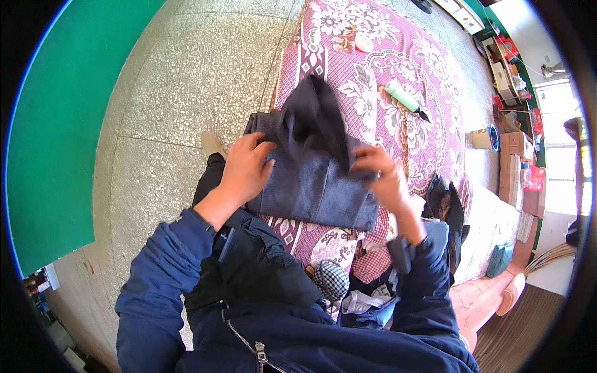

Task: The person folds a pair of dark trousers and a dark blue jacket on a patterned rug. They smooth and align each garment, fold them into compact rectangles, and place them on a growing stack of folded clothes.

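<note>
A dark garment [308, 186] lies partly folded on the flowered cover [298, 242] in front of me, and its upper part stands up in a loose, blurred peak. At the garment's left edge is my left hand [249, 163], fingers bent and apart, over the cloth; whether it pinches any fabric cannot be told. My right hand [380, 168], blurred by motion, is at the garment's right edge, its fingertips against the dark cloth. The fingers' hold there is unclear.
A light green bottle [402, 96] and a round white-and-red item [364, 43] lie farther up the cover. Near my lap are a checkered cloth item [331, 279] and a pile of mixed clothes [368, 298]. More dark clothing [443, 200] lies at right. A bin [485, 138] stands beyond.
</note>
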A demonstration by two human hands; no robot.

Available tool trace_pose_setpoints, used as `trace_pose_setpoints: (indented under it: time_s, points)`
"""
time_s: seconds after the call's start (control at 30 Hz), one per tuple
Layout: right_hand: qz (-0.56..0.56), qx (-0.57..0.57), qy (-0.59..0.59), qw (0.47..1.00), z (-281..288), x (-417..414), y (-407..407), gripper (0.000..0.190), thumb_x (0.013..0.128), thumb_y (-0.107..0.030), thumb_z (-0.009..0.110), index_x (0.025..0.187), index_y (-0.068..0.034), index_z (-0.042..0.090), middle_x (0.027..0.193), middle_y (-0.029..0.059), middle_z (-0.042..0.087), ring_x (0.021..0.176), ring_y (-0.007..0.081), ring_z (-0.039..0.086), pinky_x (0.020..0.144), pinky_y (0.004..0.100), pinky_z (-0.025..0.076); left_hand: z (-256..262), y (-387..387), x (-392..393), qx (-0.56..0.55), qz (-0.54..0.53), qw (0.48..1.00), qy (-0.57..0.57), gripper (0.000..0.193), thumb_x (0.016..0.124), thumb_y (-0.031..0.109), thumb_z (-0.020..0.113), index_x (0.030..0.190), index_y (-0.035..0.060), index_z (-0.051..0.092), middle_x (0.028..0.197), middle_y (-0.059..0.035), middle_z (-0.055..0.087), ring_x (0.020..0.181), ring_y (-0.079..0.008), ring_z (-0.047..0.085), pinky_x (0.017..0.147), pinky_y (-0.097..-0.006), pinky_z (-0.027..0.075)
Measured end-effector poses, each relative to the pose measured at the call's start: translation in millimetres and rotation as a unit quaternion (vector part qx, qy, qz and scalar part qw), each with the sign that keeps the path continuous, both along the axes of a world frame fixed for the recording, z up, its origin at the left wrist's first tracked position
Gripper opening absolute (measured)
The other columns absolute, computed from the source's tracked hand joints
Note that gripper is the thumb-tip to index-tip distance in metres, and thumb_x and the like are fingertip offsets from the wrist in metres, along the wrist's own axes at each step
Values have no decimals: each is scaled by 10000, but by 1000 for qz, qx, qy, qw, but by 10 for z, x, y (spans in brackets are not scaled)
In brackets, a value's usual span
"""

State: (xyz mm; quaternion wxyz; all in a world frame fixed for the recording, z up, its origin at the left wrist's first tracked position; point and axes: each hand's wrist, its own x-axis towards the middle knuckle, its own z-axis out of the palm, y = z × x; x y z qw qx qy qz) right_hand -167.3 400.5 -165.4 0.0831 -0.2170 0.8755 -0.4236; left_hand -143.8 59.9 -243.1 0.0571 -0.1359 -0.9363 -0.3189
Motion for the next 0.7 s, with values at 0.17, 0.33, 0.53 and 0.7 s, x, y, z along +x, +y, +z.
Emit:
trace_pose_setpoints:
  time_s: [0.17, 0.33, 0.53, 0.7]
  points:
    - [-70, 107, -83, 988, -495, 1237, 34, 361, 777, 54, 630, 1083, -81, 765, 1307, 202, 604, 1227, 368, 587, 1055, 431, 472, -158, -46, 332, 386, 193, 862, -266, 348, 1043, 335, 611, 1108, -5, 651, 1003, -64, 660, 952, -196, 624, 855, -338, 492]
    - [-220, -1, -111, 969, -650, 1158, 109, 243, 926, -78, 644, 1141, -5, 731, 998, 133, 721, 847, 233, 697, 735, 322, 561, -193, 56, 259, 331, 222, 869, -293, 650, 947, 495, 716, 1198, -92, 592, 1021, -156, 683, 908, -214, 656, 801, -356, 519]
    - [-346, -140, -355, 857, -707, 640, -264, 442, 1014, -342, 640, 1269, 19, 650, 1024, 115, 711, 882, 186, 685, 712, 324, 574, -41, 181, 170, 311, 220, 844, -378, 513, 949, 401, 709, 1256, 16, 568, 1031, -95, 677, 861, -199, 649, 649, -380, 547]
    - [-303, -306, -429, 794, -749, 509, -360, 296, 1005, -260, 672, 1075, 28, 676, 923, 74, 707, 775, 164, 659, 654, 314, 567, 160, 220, 205, 434, 225, 762, -424, 360, 985, 315, 670, 1237, 74, 585, 1024, -62, 690, 830, -188, 669, 627, -363, 567]
